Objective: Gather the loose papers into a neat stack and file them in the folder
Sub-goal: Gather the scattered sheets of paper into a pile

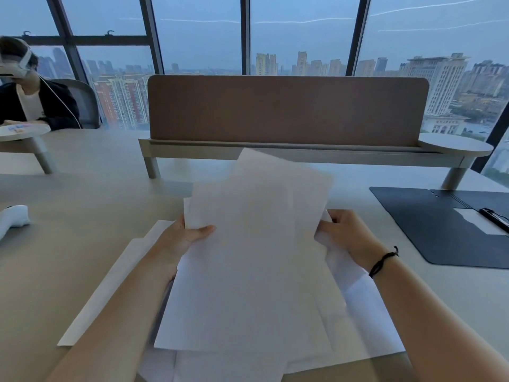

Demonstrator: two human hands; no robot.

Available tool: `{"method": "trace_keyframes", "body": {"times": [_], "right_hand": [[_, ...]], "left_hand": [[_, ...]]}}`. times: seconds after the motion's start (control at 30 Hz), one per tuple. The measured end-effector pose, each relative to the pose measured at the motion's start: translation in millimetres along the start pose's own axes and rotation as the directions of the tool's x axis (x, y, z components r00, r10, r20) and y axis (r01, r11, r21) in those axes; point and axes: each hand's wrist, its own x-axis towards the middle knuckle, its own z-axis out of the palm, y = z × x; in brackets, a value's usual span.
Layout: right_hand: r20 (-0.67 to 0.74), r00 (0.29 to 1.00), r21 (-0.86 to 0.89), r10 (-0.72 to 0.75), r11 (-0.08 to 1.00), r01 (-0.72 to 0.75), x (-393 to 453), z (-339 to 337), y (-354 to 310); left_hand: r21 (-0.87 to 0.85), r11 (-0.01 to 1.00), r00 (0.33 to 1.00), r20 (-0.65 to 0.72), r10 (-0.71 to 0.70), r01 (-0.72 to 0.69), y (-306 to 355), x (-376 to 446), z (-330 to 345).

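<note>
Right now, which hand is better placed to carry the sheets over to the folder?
Right, probably. The open folder lies on the table on the right hand side, far from the left hand. Both hands grip the papers, still fanned unevenly, so squaring comes first.

Matt white paper sheets (248, 244) between both hands. Right of the grip, a matt dark folder (429, 224). The desk (82, 216) looks smooth and pale.

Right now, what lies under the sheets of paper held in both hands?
Under the held sheets, more loose white papers lie spread on the desk, showing at left, right and bottom. How many there are, and anything beneath the middle, is covered.
</note>
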Motion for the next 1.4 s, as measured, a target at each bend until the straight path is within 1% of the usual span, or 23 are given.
{"method": "trace_keyframes", "body": {"times": [0.03, 0.1, 0.2, 0.27, 0.37, 0.43, 0.53, 0.6, 0.63, 0.73, 0.8, 0.87, 0.97, 1.07, 1.13, 1.17, 1.23, 1.27, 1.33, 1.4], "right_hand": [[0.002, 1.000, 0.000, 0.023, 1.000, -0.023, -0.9, -0.6, 5.1], [-0.016, 0.997, 0.054, 0.082, 0.995, -0.081, -3.5, 0.9, 12.9], [-0.013, 0.989, 0.207, 0.144, 0.969, -0.138, -9.6, 8.3, 16.5], [-0.025, 0.988, 0.287, 0.155, 0.947, -0.142, -14.0, 15.2, 15.4], [-0.022, 0.991, 0.286, 0.135, 0.950, -0.123, -20.4, 21.2, 9.7], [0.045, 0.995, 0.313, 0.090, 0.945, -0.100, -25.8, 21.2, 4.7], [0.155, 0.984, 0.356, 0.089, 0.924, -0.139, -30.5, 19.4, 5.4], [0.207, 0.977, 0.351, 0.057, 0.927, -0.129, -32.5, 21.0, 8.6], [0.198, 0.979, 0.344, 0.038, 0.933, -0.105, -34.1, 21.1, 8.3], [0.095, 0.995, 0.355, -0.038, 0.935, 0.002, -39.7, 13.5, 0.3], [0.047, 0.996, 0.418, -0.072, 0.907, 0.046, -42.9, 6.0, -6.7], [0.013, 0.993, 0.450, -0.114, 0.888, 0.096, -45.7, -0.5, -15.5], [-0.039, 0.975, 0.442, -0.220, 0.871, 0.215, -51.8, -10.3, -40.6], [-0.165, 0.930, 0.351, -0.328, 0.862, 0.366, -57.7, -20.8, -76.9], [-0.238, 0.886, 0.255, -0.397, 0.855, 0.452, -59.2, -27.5, -97.0], [-0.262, 0.870, 0.219, -0.417, 0.853, 0.474, -60.9, -29.2, -103.8], [-0.286, 0.855, 0.150, -0.432, 0.861, 0.485, -63.5, -30.6, -105.9], [-0.279, 0.863, 0.136, -0.421, 0.872, 0.470, -64.6, -30.0, -101.9], [-0.243, 0.893, 0.164, -0.378, 0.892, 0.422, -68.1, -26.9, -88.0], [-0.211, 0.920, 0.188, -0.329, 0.910, 0.369, -74.0, -20.5, -73.5]], "left_hand": [[0.010, 1.000, 1.000, -0.015, -0.011, 0.011, -2.0, 3.2, -1.2], [0.035, 0.999, 0.998, -0.053, -0.029, 0.031, -5.9, 9.4, -3.7], [-0.014, 0.997, 0.989, -0.129, -0.077, 0.076, -11.3, 16.7, -8.2], [-0.077, 0.993, 0.979, -0.177, -0.104, 0.092, -12.0, 17.1, -7.3], [-0.135, 0.987, 0.969, -0.221, -0.114, 0.085, -14.3, 17.9, -4.1], [-0.147, 0.987, 0.966, -0.237, -0.104, 0.071, -14.6, 16.9, -0.8], [-0.190, 0.982, 0.963, -0.266, -0.055, 0.004, -8.1, 8.1, 11.1], [-0.167, 0.986, 0.970, -0.240, -0.029, -0.012, -0.5, -1.9, 21.8], [-0.154, 0.988, 0.980, -0.196, -0.036, 0.005, 3.0, -7.5, 26.4], [-0.137, 0.983, 0.993, 0.005, -0.119, 0.118, 12.2, -24.1, 35.6], [-0.107, 0.986, 0.988, 0.100, -0.116, 0.126, 15.5, -32.4, 39.7], [-0.074, 0.996, 0.993, 0.110, -0.045, 0.053, 21.8, -36.3, 44.8], [-0.105, 0.986, 0.991, -0.002, 0.132, -0.131, 42.3, -34.2, 55.6], [-0.142, 0.940, 0.949, -0.088, 0.301, -0.311, 73.1, -36.9, 72.4], [-0.173, 0.904, 0.920, -0.112, 0.376, -0.391, 92.4, -43.1, 83.1], [-0.190, 0.894, 0.913, -0.108, 0.393, -0.407, 98.9, -46.4, 87.0], [-0.195, 0.898, 0.919, -0.077, 0.388, -0.395, 100.9, -50.8, 90.1], [-0.179, 0.911, 0.928, -0.064, 0.366, -0.372, 97.5, -53.0, 88.8], [-0.100, 0.936, 0.941, -0.045, 0.335, -0.337, 85.7, -55.7, 82.4], [-0.005, 0.942, 0.942, 0.013, 0.335, -0.335, 74.7, -58.5, 76.2]]}}
